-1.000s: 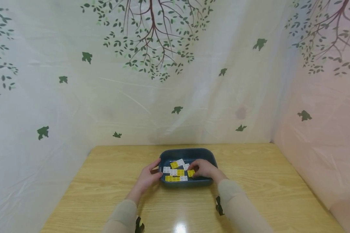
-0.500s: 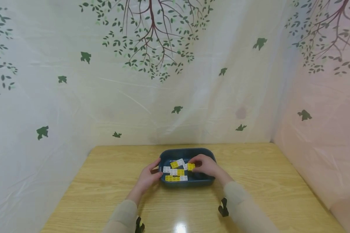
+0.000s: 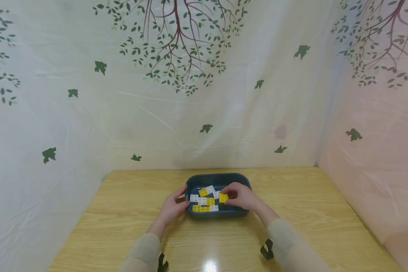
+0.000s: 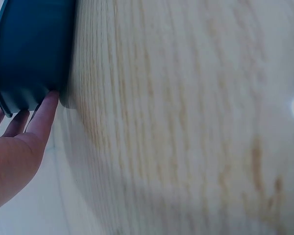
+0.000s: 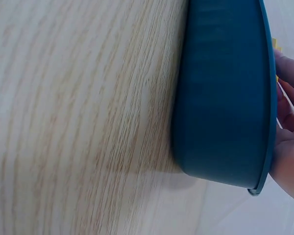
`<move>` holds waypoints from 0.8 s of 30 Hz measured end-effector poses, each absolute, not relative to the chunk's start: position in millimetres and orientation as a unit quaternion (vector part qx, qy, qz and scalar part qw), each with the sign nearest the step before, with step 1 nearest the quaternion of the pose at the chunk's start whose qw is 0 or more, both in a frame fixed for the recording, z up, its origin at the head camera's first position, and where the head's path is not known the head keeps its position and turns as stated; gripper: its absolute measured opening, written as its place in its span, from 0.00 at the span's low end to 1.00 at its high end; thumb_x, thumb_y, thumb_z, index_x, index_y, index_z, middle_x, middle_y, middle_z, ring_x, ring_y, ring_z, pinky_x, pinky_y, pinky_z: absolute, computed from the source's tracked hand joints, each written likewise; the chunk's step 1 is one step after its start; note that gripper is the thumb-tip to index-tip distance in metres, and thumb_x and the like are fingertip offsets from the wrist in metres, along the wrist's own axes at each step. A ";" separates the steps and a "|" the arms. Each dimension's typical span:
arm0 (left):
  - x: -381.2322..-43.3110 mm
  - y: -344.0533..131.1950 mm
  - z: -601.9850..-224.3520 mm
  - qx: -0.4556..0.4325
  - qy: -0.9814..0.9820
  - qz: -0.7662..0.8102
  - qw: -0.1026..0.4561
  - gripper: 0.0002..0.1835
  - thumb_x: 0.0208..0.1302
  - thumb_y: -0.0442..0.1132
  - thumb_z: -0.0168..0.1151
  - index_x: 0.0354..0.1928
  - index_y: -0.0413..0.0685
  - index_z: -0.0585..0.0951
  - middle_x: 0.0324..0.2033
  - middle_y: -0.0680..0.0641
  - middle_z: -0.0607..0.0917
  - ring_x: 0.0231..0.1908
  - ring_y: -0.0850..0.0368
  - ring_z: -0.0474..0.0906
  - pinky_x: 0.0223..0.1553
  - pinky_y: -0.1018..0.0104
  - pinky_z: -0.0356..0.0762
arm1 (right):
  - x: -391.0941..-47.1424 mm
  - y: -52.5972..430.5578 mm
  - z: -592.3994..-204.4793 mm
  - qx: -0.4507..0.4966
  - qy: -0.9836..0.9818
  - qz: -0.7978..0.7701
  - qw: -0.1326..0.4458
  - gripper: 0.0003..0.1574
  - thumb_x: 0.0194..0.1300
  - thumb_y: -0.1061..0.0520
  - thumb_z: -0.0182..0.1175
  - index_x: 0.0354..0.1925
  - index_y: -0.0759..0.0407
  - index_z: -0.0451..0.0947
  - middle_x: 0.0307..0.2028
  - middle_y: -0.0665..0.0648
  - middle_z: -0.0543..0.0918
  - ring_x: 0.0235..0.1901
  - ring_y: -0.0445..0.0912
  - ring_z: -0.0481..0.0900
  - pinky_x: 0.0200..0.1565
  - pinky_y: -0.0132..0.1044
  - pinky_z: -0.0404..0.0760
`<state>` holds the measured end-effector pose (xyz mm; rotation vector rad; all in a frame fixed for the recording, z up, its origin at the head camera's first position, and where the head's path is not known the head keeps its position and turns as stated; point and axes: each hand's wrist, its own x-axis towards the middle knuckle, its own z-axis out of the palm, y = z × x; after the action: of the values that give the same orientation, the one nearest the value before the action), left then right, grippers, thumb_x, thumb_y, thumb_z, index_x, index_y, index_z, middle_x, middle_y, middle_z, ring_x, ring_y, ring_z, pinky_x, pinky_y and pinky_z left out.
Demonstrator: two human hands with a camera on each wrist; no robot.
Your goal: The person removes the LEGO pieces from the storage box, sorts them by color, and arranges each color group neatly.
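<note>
Evidently the yellow block (image 3: pixel 223 198) is what has shifted: over the last second we see it go away from the person and come partway back, carried by the right hand (image 3: pixel 239 195), which now pinches it between thumb and fingers within the dark blue tray (image 3: pixel 217 215). From the right wrist, a bit of yellow shows past the rim by the fingertips, so we judge the block to be lifted off the tray floor. For the work this seems to mean only that one block is under control and not yet released. Just left of those fingertips lies a white block (image 3: pixel 216 194); we cannot tell whether the two touch. Farther left, between the hands, the other blocks (image 3: pixel 202 201), white and yellow, lie studs up in uneven rows. The left hand (image 3: pixel 171 206) has stayed put, fingers spread and fairly straight, tips against the tray's near end, apparently steadying it. Under both hands we have a pale wood-grained table (image 3: pixel 105 211), with a bright glare spot (image 3: pixel 210 266) on the person's side, between the forearms. Beyond the hands, and to either side, hangs a pale, wrinkled curtain (image 3: pixel 156 130), printed with leafy branches (image 3: pixel 176 15) and green shapes (image 3: pixel 206 128).
</note>
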<state>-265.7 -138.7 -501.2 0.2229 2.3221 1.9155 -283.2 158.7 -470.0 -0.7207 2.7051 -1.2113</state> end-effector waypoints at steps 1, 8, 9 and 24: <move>-266.1 -138.8 -501.3 0.072 0.768 0.633 0.062 0.36 0.64 0.27 0.60 0.74 0.43 0.64 0.70 0.31 0.64 0.63 0.32 0.69 0.56 0.51 0.78 | -281.8 158.3 -469.4 -0.238 0.885 -0.398 0.045 0.18 0.59 0.61 0.71 0.49 0.54 0.83 0.47 0.51 0.81 0.43 0.44 0.79 0.49 0.39 0.83; -267.5 -137.9 -503.2 0.064 0.769 0.633 0.062 0.35 0.63 0.27 0.60 0.73 0.41 0.64 0.69 0.30 0.64 0.62 0.31 0.69 0.55 0.50 0.78 | -270.2 156.3 -463.7 -0.241 0.875 -0.416 0.054 0.19 0.58 0.60 0.72 0.49 0.54 0.83 0.47 0.51 0.81 0.44 0.45 0.80 0.48 0.36 0.83; -266.0 -137.0 -501.2 0.062 0.768 0.635 0.061 0.35 0.63 0.27 0.60 0.73 0.40 0.64 0.69 0.29 0.64 0.62 0.31 0.69 0.55 0.50 0.79 | -268.1 155.7 -462.7 -0.240 0.874 -0.418 0.056 0.19 0.58 0.60 0.72 0.49 0.54 0.83 0.47 0.52 0.81 0.44 0.45 0.80 0.47 0.36 0.83; -266.2 -138.4 -501.5 0.061 0.753 0.652 0.066 0.36 0.62 0.27 0.61 0.73 0.43 0.65 0.69 0.31 0.65 0.61 0.33 0.71 0.51 0.53 0.81 | -240.1 145.6 -457.9 -0.269 0.857 -0.435 0.059 0.17 0.57 0.59 0.73 0.47 0.54 0.84 0.46 0.51 0.81 0.41 0.46 0.80 0.45 0.34 0.84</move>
<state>-266.2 -138.4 -501.5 0.1838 2.2710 1.9673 -240.1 145.6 -457.9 -0.8152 2.5965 -1.3177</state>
